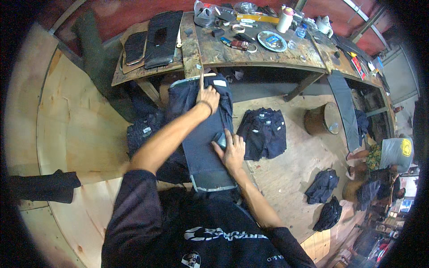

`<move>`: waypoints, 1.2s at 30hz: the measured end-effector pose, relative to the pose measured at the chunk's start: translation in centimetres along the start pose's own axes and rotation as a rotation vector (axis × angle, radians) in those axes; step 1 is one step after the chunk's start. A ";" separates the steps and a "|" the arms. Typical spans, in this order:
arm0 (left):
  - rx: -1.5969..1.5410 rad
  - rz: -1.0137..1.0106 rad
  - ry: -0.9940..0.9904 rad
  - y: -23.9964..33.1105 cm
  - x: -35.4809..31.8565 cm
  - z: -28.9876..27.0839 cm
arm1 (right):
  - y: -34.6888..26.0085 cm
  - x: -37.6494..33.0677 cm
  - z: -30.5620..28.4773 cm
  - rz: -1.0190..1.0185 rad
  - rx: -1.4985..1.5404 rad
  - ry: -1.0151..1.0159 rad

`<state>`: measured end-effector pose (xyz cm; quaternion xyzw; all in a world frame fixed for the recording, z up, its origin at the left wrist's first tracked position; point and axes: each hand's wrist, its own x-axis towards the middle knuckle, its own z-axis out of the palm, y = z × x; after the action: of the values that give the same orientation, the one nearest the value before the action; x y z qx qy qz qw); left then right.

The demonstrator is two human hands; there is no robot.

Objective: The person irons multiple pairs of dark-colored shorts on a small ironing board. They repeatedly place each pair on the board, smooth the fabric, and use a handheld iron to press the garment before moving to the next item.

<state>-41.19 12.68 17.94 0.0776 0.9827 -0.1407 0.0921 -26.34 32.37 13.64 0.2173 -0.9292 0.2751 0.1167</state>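
Dark fabric, looking like a garment, is stretched over a long narrow board [203,152] that runs from the workbench toward me. At its far end my left hand [208,99] is closed, with a thin wooden stick [201,79] rising from its grip. A white label [219,82] shows on the fabric just beyond it. Nearer to me, my right hand [233,152] rests at the board's right edge. Its thumb and fingers are round a small dark, teal-tinted object [219,139], whose kind I cannot make out.
Folded dark shorts [262,134] lie on the floor to the right, near a round brown drum [321,118]. Dark garments [145,129] lie left of the board. The workbench [205,49] holds tape rolls, a plate [272,41] and a white bottle [285,20]. A person [389,183] sits far right.
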 end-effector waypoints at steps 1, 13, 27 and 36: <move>-0.063 -0.032 0.144 0.4 -1.0 1.1 | -0.2 0.5 -0.3 0.031 -0.008 -0.011; -0.598 -0.248 0.349 -5.1 -0.7 8.5 | -2.1 9.4 -0.2 0.392 0.129 -0.227; -0.670 0.035 0.349 -10.0 5.8 8.6 | -4.1 16.0 8.2 -0.588 0.246 -0.488; -0.615 0.017 0.258 -10.5 6.6 8.0 | -4.3 9.7 4.7 -0.647 0.353 -0.776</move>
<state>-48.21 1.24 11.80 0.0717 0.9820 0.1742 -0.0126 -33.28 23.22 15.01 0.5948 -0.7291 0.2766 -0.1951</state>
